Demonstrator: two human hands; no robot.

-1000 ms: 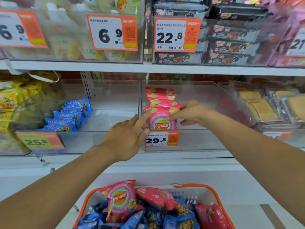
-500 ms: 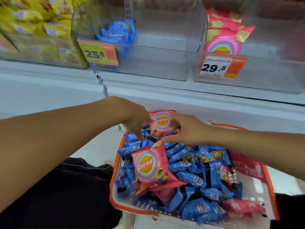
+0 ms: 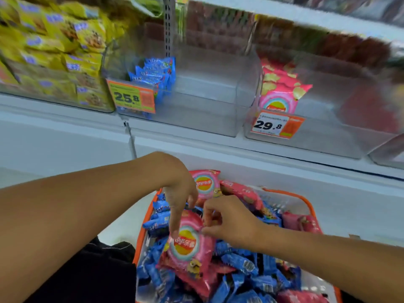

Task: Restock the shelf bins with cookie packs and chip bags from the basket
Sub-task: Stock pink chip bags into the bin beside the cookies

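An orange-rimmed basket (image 3: 307,201) holds several blue cookie packs (image 3: 240,262) and pink chip bags. My left hand (image 3: 181,197) reaches down into it, its straight fingers touching the left edge of the top pink chip bag (image 3: 188,246). My right hand (image 3: 229,221) pinches that bag's upper right edge between thumb and curled fingers. Another pink chip bag (image 3: 205,184) stands behind my hands at the basket's far end. On the shelf above, a clear bin (image 3: 207,119) holds a few blue cookie packs (image 3: 153,72), and the bin to its right (image 3: 328,141) holds pink chip bags (image 3: 281,92).
Price tags reading 25.8 (image 3: 131,98) and 29.8 (image 3: 276,125) hang on the bin fronts. A bin of yellow packs (image 3: 54,51) fills the shelf's left side. The white shelf ledge (image 3: 218,147) juts out above the basket. Dark clothing (image 3: 98,272) lies at the lower left.
Both hands came off the chip bags in the shelf bin and dropped into the basket. They shifted from the far chip bag to the nearer one on top.
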